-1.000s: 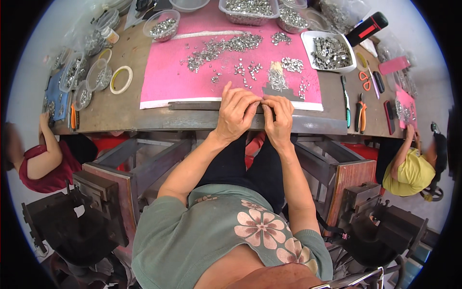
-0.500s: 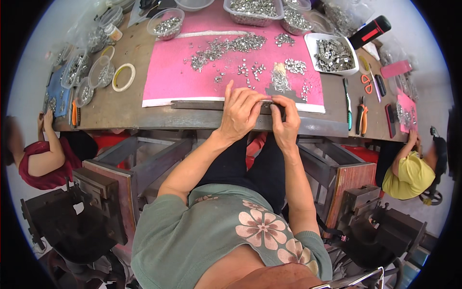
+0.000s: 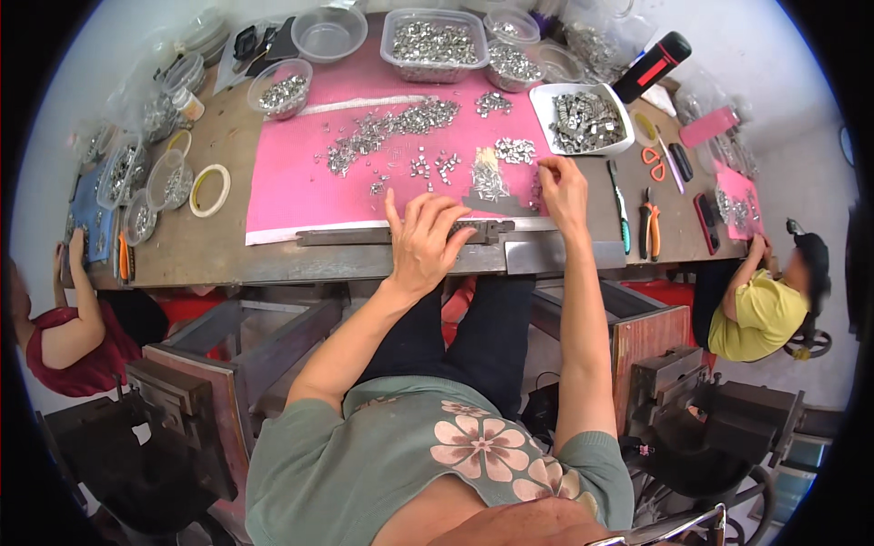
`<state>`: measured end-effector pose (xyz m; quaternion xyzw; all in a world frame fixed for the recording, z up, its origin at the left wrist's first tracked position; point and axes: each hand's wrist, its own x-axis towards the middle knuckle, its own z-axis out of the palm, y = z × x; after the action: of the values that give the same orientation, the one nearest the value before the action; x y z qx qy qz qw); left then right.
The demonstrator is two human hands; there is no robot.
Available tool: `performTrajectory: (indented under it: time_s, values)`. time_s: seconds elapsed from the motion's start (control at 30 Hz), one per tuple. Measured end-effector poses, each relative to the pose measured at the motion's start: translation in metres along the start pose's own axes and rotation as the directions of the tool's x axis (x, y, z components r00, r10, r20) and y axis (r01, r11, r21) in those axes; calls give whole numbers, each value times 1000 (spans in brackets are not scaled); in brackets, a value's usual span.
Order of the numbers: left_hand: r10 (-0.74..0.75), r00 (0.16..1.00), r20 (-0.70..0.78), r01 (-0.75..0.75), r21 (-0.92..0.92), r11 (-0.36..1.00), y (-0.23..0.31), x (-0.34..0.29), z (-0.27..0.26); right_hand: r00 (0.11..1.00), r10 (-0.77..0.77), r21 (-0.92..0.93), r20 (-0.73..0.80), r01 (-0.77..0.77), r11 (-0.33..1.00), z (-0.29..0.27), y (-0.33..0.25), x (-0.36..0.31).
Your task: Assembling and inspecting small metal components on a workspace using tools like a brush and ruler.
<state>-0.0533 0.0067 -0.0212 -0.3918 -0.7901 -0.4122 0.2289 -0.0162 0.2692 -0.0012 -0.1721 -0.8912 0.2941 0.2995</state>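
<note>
Fingers of the left hand (image 3: 421, 238) are loosely spread, thumb apart, over one dark metal bar (image 3: 350, 237) along one pink mat's (image 3: 300, 182) front edge. Small metal pieces (image 3: 516, 151), too many to count, lie on the mat; one white tub (image 3: 543, 113) stands behind. The right hand (image 3: 566, 193), forearm nearly straight, dips narrowed fingertips at the mat's right side; whether they pinch anything, I cannot tell.

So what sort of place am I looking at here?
Probably a small hand-assembly workshop: small metal pieces lie heaped on a pink mat, pliers sit on the bench, and a co-worker in yellow sits near another pink mat.
</note>
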Motion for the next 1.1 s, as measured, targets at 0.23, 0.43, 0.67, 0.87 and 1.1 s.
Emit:
performTrajectory:
  time_s: [0.23, 0.43, 0.67, 0.87, 1.1]
  values:
    - [-24, 997, -77, 15, -125, 992, -5, -2, -4, 1000, 7, -242, 25, 0, 970, 21, 11, 14]
    - [-27, 993, -117, 7, -174, 985, -4, 1, 0, 992, -64, -247, 111, 90, 965, 8, 12, 19]
    - [-55, 989, -135, 32, -165, 986, -5, -1, -2, 935, -252, 293, 250, 176, 940, -2, -61, -53]
    - [-31, 991, -134, 8, -169, 986, -6, -2, 0, 899, -391, 205, 197, 352, 913, 9, -65, -72]
    - [-40, 993, -112, 22, -154, 988, -2, -4, -4, 830, -493, 83, 262, 489, 868, 1, -76, -73]
